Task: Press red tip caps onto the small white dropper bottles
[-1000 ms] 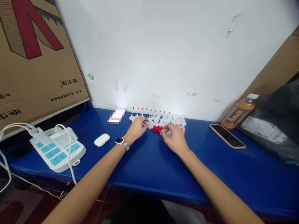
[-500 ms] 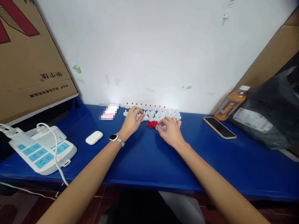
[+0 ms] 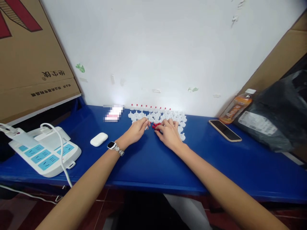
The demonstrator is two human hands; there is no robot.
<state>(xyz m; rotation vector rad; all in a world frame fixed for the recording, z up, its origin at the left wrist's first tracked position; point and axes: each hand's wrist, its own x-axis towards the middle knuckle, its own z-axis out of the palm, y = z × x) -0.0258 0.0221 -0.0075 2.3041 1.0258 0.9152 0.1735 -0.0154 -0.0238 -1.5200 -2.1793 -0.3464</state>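
Observation:
Several small white plastic caps [image 3: 178, 115] lie in a cluster on the blue table [image 3: 153, 163] against the white wall; the back row [image 3: 146, 107] carries red tips. A small heap of red pieces [image 3: 155, 125] lies in front of them. My left hand [image 3: 136, 130], with a watch on its wrist, pinches a white cap at its fingertips just left of the red heap. My right hand [image 3: 168, 133] rests over the red pieces with its fingers curled and pinched; what they hold is too small to name.
A white earbud case [image 3: 98, 139] and a white power strip [image 3: 45, 150] with cables lie at the left under a cardboard box [image 3: 31, 60]. A phone [image 3: 224, 130], an orange drink bottle [image 3: 236, 107] and a dark plastic bag [image 3: 275, 118] lie at the right.
Both hands drew slightly back toward me and closer together over the red heap. The left hand left the white caps and came to the heap's left edge.

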